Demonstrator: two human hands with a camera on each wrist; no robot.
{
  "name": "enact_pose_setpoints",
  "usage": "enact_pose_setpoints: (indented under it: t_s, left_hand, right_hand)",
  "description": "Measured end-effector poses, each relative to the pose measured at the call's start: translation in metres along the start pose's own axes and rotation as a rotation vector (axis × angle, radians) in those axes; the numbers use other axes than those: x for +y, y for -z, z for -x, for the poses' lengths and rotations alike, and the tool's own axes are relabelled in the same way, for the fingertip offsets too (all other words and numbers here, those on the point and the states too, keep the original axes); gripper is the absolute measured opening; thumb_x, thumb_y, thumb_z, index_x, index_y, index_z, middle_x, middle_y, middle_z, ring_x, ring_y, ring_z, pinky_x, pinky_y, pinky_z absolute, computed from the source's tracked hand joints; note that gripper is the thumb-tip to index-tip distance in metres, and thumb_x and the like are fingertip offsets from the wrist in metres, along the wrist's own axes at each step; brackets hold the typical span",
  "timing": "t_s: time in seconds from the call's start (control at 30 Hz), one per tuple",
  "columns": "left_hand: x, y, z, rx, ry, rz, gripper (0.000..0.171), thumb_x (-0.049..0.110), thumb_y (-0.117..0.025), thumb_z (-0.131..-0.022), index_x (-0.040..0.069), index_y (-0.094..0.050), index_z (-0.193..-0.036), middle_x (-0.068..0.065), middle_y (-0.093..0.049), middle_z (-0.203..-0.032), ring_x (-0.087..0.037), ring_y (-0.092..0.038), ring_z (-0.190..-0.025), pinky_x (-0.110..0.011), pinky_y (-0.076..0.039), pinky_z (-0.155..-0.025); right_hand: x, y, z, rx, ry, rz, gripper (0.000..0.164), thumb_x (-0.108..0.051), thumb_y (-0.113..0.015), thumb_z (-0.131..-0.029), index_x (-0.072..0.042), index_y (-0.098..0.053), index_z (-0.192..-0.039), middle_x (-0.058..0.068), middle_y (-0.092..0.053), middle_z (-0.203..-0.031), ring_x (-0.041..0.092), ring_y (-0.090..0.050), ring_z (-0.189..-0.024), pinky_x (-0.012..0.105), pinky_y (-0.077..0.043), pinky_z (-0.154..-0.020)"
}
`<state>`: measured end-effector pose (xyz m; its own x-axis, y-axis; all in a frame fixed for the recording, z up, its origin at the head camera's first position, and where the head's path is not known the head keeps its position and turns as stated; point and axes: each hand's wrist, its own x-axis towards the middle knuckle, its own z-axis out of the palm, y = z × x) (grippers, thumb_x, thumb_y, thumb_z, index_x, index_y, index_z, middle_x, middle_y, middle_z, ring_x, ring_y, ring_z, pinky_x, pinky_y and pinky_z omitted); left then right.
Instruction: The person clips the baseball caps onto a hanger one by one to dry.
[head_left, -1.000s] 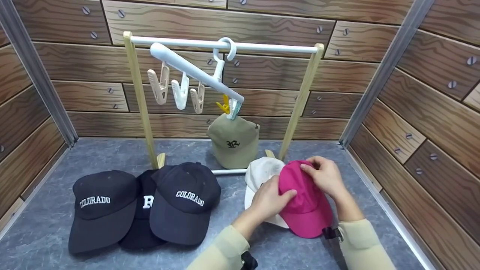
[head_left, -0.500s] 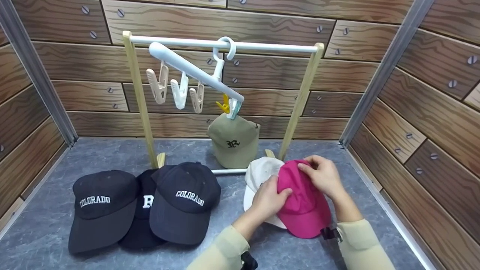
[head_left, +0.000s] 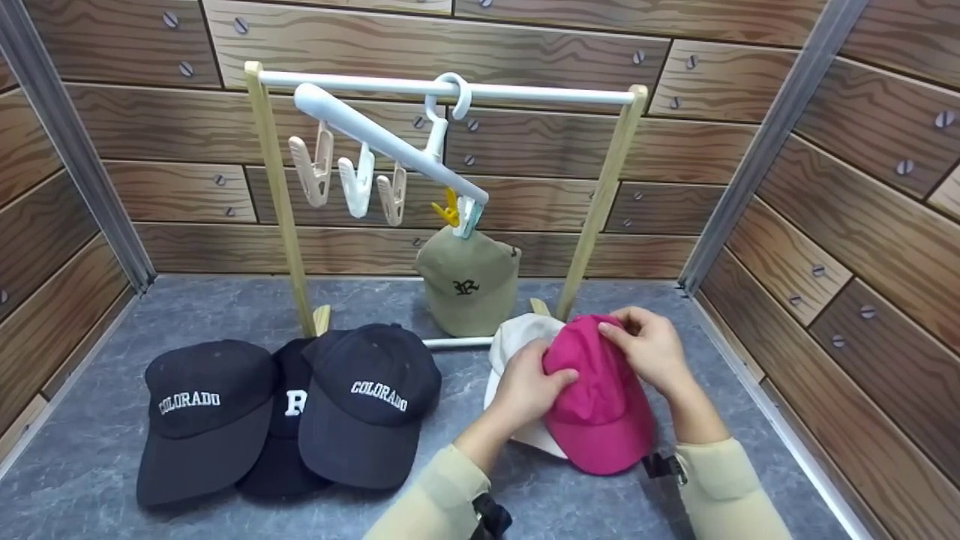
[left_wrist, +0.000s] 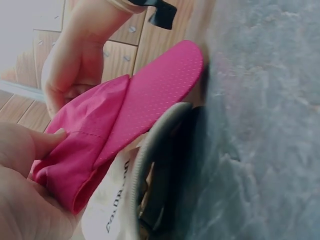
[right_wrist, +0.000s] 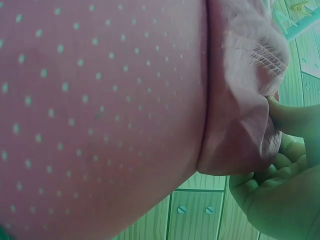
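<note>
A pink baseball cap is held between both hands at the right, its brim toward the person. My left hand grips its left side, thumb on the crown; the left wrist view shows this hand at the cap's edge. The right hand pinches the crown's upper right; in the right wrist view, thumb and curled fingers of that hand close on the cloth. Behind the pink cap, partly covered, lies a white cap with dark lettering seen in the left wrist view.
Several dark caps overlap on the grey floor at left. Behind stands a rack with a white bar. From it hangs a white clip hanger with several clothespins; one clip holds a khaki cap. Wood-patterned walls enclose the space.
The pink cap has shifted slightly left and up with both hands. More of the white cap is now covered. The hanger's left end has swung a little left.
</note>
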<state>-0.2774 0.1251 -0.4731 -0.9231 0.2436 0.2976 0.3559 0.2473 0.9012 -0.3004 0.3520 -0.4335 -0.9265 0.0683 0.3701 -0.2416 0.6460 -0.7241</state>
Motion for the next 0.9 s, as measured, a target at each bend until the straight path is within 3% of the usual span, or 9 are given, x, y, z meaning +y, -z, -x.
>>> enact_pose_setpoints:
  t_s: [0.33,0.57,0.9]
  left_hand:
    - [0.009,0.023,-0.006,-0.026,0.017,0.056,0.027,0.007,-0.093,-0.089,0.003,-0.069,-0.1,-0.001,-0.069,-0.09,-0.008,-0.063,-0.08,-0.027,-0.057,-0.073]
    - [0.01,0.041,-0.01,-0.068,0.089,0.103,0.023,0.003,-0.092,-0.088,0.001,-0.072,-0.101,-0.003,-0.07,-0.086,-0.013,-0.068,-0.076,-0.028,-0.058,-0.066]
    - [0.011,0.067,-0.014,-0.139,0.102,0.055,0.021,0.003,-0.09,-0.088,0.002,-0.071,-0.097,-0.002,-0.067,-0.085,-0.014,-0.067,-0.076,-0.027,-0.054,-0.062]
  right_hand:
    - [-0.006,0.002,0.003,-0.032,-0.027,-0.101,0.016,-0.014,-0.083,-0.103,0.002,-0.081,-0.102,0.007,-0.075,-0.087,0.009,-0.062,-0.073,0.023,-0.05,-0.06]
    - [-0.011,-0.002,0.005,-0.075,-0.03,-0.143,0.017,-0.014,-0.084,-0.102,0.003,-0.081,-0.104,0.007,-0.074,-0.087,0.01,-0.062,-0.073,0.023,-0.051,-0.062]
    - [-0.019,-0.012,0.008,-0.109,-0.048,-0.241,0.016,-0.009,-0.082,-0.101,0.006,-0.08,-0.107,0.005,-0.074,-0.086,0.01,-0.063,-0.073,0.023,-0.053,-0.063]
